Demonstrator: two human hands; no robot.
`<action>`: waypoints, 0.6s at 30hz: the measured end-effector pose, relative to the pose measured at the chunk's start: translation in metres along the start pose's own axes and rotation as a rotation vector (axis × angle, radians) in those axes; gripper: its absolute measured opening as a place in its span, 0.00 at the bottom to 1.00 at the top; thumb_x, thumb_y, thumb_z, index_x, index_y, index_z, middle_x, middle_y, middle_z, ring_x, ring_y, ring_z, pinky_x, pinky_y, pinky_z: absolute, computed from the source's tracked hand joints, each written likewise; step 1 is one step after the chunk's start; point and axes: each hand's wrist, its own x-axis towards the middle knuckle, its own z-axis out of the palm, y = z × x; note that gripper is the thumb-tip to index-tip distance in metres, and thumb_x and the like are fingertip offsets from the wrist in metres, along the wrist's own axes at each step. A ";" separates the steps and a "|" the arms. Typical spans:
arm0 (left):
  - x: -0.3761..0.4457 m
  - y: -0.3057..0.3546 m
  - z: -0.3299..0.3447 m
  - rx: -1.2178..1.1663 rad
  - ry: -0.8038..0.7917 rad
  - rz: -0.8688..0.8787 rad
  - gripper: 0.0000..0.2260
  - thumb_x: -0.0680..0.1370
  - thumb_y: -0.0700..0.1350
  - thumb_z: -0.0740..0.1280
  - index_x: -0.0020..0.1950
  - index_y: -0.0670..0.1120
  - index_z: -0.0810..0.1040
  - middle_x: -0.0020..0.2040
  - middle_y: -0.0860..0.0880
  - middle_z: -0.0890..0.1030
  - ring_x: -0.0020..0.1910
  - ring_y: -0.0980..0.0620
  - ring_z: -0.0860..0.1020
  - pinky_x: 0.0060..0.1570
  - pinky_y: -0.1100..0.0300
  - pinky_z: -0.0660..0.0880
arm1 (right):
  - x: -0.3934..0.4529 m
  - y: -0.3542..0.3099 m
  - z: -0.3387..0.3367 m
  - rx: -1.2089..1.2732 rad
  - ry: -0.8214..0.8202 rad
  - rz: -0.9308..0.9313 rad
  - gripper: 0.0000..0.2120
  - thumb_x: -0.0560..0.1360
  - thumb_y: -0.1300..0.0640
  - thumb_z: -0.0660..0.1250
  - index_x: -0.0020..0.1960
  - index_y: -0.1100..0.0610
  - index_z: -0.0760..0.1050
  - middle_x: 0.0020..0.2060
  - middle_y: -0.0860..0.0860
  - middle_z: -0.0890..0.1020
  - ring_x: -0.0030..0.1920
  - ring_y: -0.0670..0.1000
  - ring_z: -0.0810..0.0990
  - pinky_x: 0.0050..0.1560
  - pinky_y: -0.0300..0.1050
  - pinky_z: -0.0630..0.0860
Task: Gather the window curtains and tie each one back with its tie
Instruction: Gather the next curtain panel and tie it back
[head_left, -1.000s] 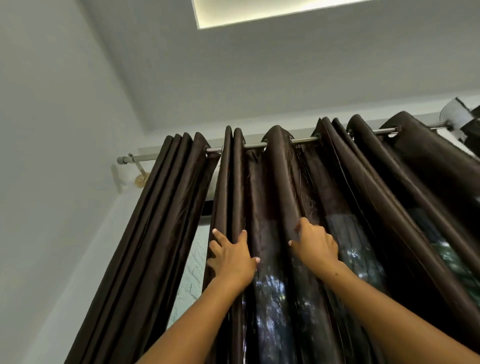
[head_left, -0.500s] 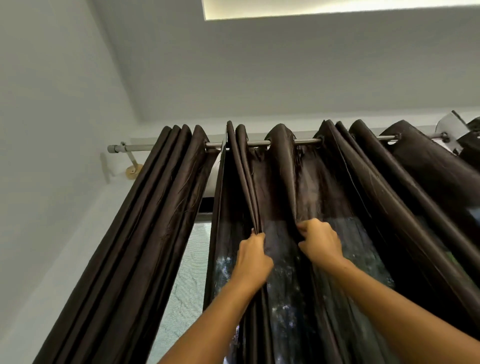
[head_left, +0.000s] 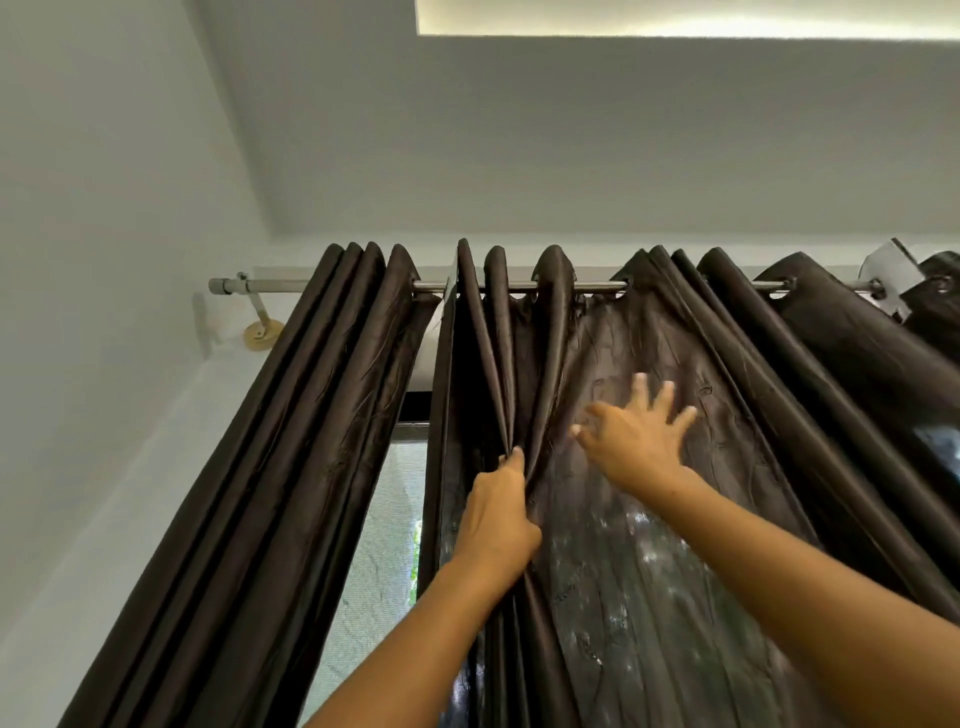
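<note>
Two dark brown curtains hang from one metal rod (head_left: 597, 286) below the ceiling. The left curtain (head_left: 291, 467) is bunched into tight folds at the rod's left end, with a strip of window (head_left: 384, 545) showing beside it. The right curtain (head_left: 727, 415), glossy and creased, spreads across the rest. The left hand (head_left: 498, 525) reaches up, fingers clamped on a pinch of gathered pleats. The right hand (head_left: 634, 431) is raised against the flat panel, fingers spread apart, blurred.
</note>
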 end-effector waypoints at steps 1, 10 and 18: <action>0.000 -0.001 0.001 -0.029 -0.017 -0.013 0.38 0.75 0.32 0.62 0.78 0.49 0.45 0.53 0.41 0.74 0.47 0.44 0.77 0.44 0.55 0.74 | -0.003 0.008 0.004 0.034 -0.048 0.137 0.34 0.75 0.32 0.55 0.75 0.49 0.58 0.76 0.64 0.44 0.74 0.71 0.42 0.68 0.73 0.45; -0.002 -0.003 0.006 0.233 -0.045 -0.229 0.16 0.75 0.40 0.65 0.62 0.45 0.72 0.75 0.31 0.52 0.75 0.34 0.49 0.71 0.36 0.51 | -0.018 -0.019 0.023 0.797 -0.283 0.269 0.56 0.68 0.28 0.60 0.77 0.62 0.39 0.74 0.62 0.60 0.73 0.61 0.62 0.69 0.53 0.62; 0.001 -0.040 0.032 -0.156 -0.118 -0.334 0.04 0.80 0.41 0.60 0.52 0.43 0.66 0.67 0.31 0.65 0.62 0.38 0.71 0.58 0.52 0.71 | -0.018 -0.046 0.035 0.248 -0.106 -0.026 0.39 0.77 0.62 0.64 0.78 0.60 0.42 0.63 0.63 0.73 0.61 0.63 0.74 0.56 0.51 0.72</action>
